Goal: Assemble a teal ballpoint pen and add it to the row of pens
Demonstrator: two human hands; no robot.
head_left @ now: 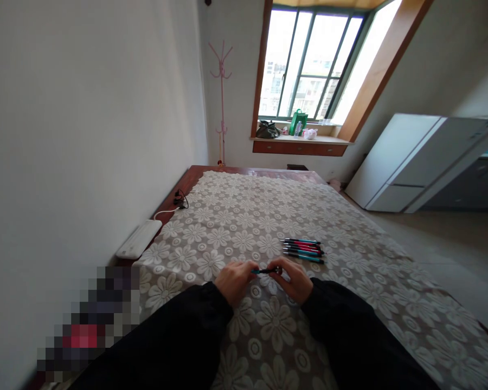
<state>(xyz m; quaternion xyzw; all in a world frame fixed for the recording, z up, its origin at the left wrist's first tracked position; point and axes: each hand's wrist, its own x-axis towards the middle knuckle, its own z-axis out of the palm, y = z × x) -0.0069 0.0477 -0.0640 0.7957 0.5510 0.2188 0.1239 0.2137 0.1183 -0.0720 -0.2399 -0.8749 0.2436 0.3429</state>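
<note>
Left hand (pixel 233 279) and right hand (pixel 290 277) pinch opposite ends of a pen (pixel 264 271), near-left of the pen row (pixel 305 249) on cloth-covered counter (pixel 194 172); likely mid-manipulation, next move calling for steady fingertip control.

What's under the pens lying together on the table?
Flower-patterned tablecloth shows all around the pens; the patch directly beneath them is covered and can't be seen.

Pink coat rack (pixel 223 103) beside the window (pixel 321 43), green bag (pixel 297 123) on its sill (pixel 333 141), white refrigerator (pixel 406 157) at right.
</note>
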